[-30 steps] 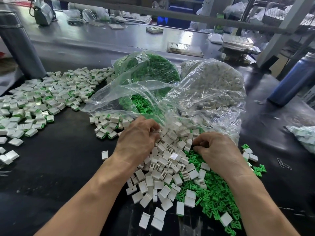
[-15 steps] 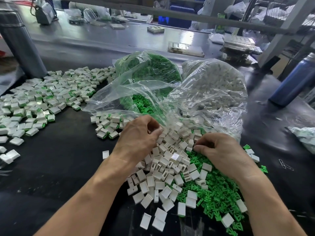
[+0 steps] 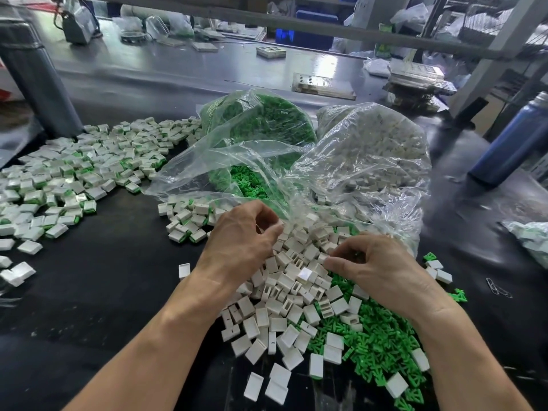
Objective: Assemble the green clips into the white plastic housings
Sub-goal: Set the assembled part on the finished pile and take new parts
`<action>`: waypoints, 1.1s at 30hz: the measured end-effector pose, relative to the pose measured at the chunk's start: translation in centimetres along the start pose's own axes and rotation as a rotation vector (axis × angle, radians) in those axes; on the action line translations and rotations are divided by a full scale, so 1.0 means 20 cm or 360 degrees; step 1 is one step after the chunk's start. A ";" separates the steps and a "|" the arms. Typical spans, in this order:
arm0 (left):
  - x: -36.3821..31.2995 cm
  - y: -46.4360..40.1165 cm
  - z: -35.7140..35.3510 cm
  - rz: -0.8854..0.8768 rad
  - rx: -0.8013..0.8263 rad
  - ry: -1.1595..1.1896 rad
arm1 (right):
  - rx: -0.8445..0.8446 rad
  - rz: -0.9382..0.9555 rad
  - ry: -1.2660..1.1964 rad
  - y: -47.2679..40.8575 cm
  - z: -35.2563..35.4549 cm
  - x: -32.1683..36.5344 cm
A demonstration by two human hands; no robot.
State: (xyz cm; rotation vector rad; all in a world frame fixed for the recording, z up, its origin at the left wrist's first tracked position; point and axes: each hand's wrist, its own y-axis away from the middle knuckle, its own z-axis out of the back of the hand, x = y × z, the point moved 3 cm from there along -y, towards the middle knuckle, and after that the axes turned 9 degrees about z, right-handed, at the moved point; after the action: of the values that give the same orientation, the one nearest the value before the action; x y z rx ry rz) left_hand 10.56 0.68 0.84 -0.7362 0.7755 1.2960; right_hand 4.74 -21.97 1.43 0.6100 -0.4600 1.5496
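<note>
Both hands are down in the loose pile of white housings (image 3: 292,292) at the middle of the dark desk (image 3: 103,292): the left hand (image 3: 240,241) has its fingers curled in over the top of the heap, though whether it pinches a piece I cannot tell, and the right hand (image 3: 376,265) curls too, thumb and fingertips closing at a housing on the heap's edge. Loose green clips (image 3: 382,345) spill under and right of the housings, two clear bags (image 3: 341,161) of more parts lie just behind, and finished white-and-green pieces (image 3: 74,179) spread far left.
</note>
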 end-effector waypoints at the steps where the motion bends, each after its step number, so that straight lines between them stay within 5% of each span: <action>1: 0.00 0.00 0.00 0.0002 0.0003 0.0001 | 0.0011 0.0000 -0.0010 0.00 0.00 0.00; 33: -0.01 0.00 0.01 0.0025 0.0004 0.0042 | -0.0249 0.0148 -0.0153 -0.01 -0.05 0.05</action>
State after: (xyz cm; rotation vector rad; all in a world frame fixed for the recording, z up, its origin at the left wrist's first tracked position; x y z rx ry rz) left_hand 10.50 0.80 1.07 -0.7478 0.8056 1.3013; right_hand 4.77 -20.59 1.17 0.5496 -0.6839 1.5595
